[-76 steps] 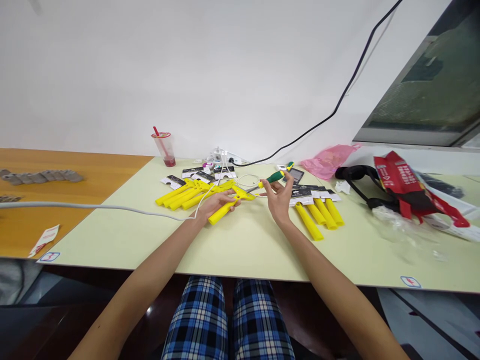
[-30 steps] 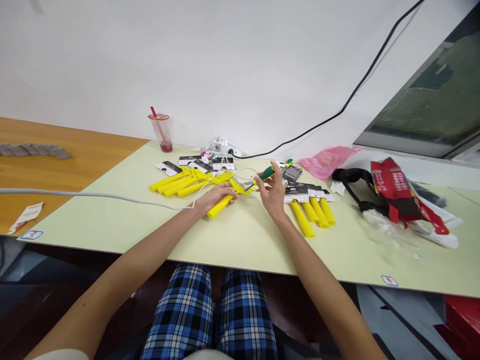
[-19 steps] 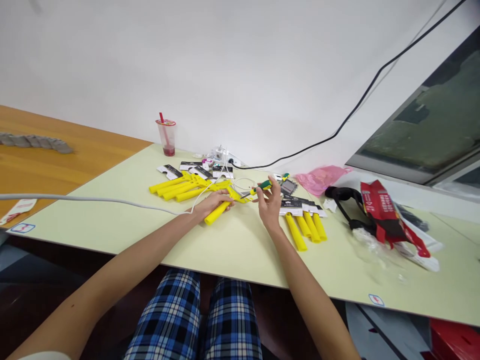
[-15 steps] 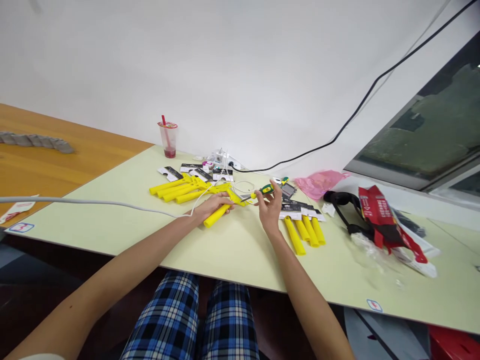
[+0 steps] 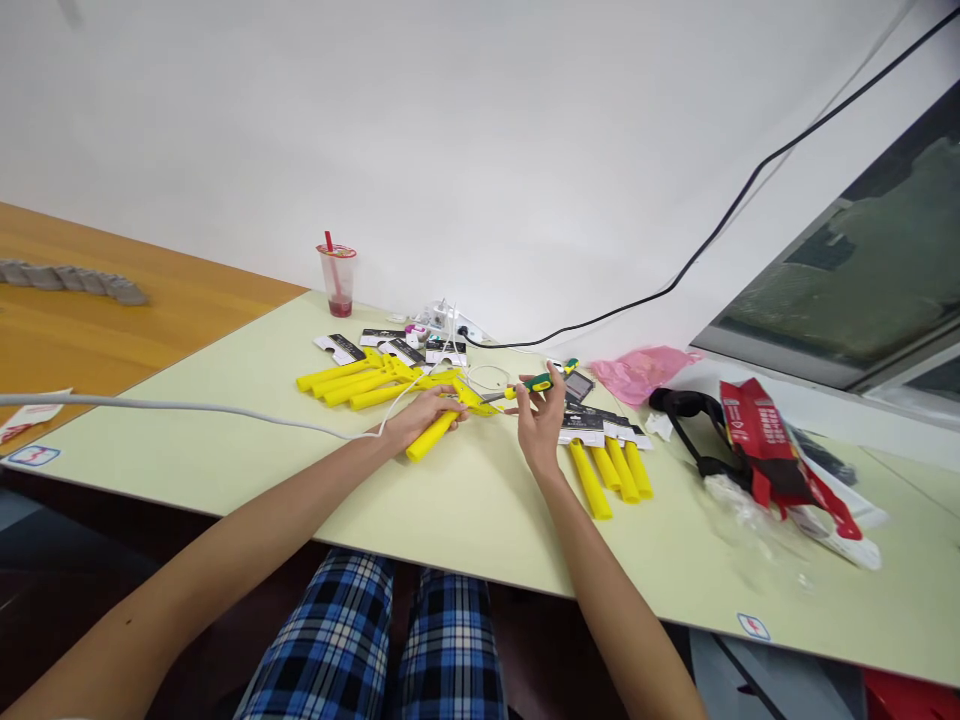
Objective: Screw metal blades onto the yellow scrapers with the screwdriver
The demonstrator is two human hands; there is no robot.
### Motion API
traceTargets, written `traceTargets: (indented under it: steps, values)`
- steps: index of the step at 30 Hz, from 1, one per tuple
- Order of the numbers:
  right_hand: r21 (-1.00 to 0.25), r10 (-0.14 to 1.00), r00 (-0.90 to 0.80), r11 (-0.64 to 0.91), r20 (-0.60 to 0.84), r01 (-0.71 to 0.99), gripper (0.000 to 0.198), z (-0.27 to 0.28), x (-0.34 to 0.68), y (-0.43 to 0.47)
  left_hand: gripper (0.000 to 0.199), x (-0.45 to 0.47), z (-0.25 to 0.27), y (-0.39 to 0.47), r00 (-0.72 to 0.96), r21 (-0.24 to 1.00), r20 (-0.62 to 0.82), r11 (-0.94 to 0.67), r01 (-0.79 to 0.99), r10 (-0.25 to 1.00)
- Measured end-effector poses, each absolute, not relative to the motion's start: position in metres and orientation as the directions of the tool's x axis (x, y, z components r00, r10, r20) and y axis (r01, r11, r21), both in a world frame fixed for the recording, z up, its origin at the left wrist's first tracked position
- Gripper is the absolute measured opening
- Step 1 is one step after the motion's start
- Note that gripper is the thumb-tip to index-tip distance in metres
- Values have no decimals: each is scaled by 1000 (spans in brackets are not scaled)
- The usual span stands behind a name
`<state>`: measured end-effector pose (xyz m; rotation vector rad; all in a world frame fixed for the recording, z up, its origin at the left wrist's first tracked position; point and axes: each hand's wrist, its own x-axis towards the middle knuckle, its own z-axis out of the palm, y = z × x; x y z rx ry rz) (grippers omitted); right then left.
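Observation:
My left hand [image 5: 426, 415] is closed round a yellow plastic tool with a tube-like handle [image 5: 433, 438], tilted just over the table. Its far end spreads into a forked head; I cannot make out its exact kind. In my right hand [image 5: 538, 420] is a screwdriver [image 5: 534, 385] with a green and yellow handle, its shaft pointing left at the head of the yellow tool. Whether the tip sits in a screw is too small to see. Several like yellow handles [image 5: 341, 382] lie left of my hands. More yellow handles [image 5: 592, 480], with black-and-white cards [image 5: 583, 428], lie to the right.
A plastic cup with a red straw [image 5: 337, 280] stands at the back left. Near the wall are a power strip [image 5: 442, 318] and cables. On the right lie a pink bag [image 5: 641, 372], a black strap [image 5: 686, 430] and a torn red package [image 5: 772, 440].
The view has shifted slightly. Both hands keep nearly the same places, and the screwdriver still points at the yellow tool's head, its handle lying a little flatter.

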<state>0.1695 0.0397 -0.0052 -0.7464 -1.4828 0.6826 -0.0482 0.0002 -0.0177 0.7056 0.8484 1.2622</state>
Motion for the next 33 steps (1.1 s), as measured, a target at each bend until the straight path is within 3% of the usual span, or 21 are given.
traceTargets:
  steps: [11, 20, 33]
  values:
    - [-785, 785, -27, 620, 619, 13, 70, -7, 167, 36, 52, -49, -15, -2, 83, 838, -147, 169, -518, 986]
    - [-762, 762, 59, 635, 645, 126, 54, -10, 170, 40, 55, -52, -12, -6, 109, 853, -130, 168, -495, 985]
    - [-708, 715, -112, 699, 690, 104, 48, -12, 165, 33, 54, -53, -13, 0, 52, 840, -206, 204, -502, 977]
